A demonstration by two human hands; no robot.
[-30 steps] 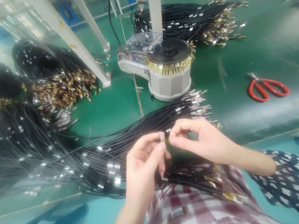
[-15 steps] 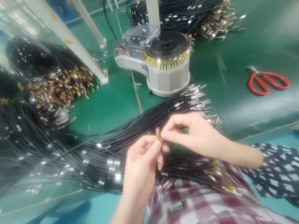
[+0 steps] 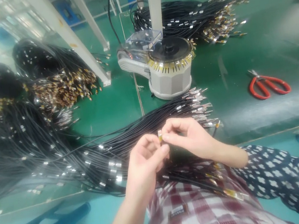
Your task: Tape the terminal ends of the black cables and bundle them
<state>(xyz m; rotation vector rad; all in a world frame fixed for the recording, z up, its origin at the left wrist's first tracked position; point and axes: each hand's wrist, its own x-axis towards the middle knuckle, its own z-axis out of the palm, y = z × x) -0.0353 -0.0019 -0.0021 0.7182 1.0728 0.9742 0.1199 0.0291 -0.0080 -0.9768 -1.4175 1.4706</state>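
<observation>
In the middle of the head view, a small cable end [image 3: 160,134] with a silvery tip and yellow tape stands upright between my hands. My left hand [image 3: 143,162] is closed, thumb and fingers pinched just below the tip. From the other side, the thumb and forefinger of my right hand [image 3: 192,137] close on the yellow tape. The cable's lower part is hidden by my fingers. Behind them lies a bundle of black cables [image 3: 151,121] with bare silvery ends pointing right. Taped cables [image 3: 204,185] rest across my lap under my right wrist.
A round white tape dispenser [image 3: 171,79] with yellow tape strips around its rim stands ahead. Red-handled snips [image 3: 269,83] lie to the right on the green table [image 3: 235,109]. Cable heaps [image 3: 60,90] fill the left. White posts [image 3: 68,37] rise near the dispenser.
The view has shifted slightly, so the table things sit a little lower. My left thumb has moved lower against the cable end, and the tip's flat silvery side now faces me more.
</observation>
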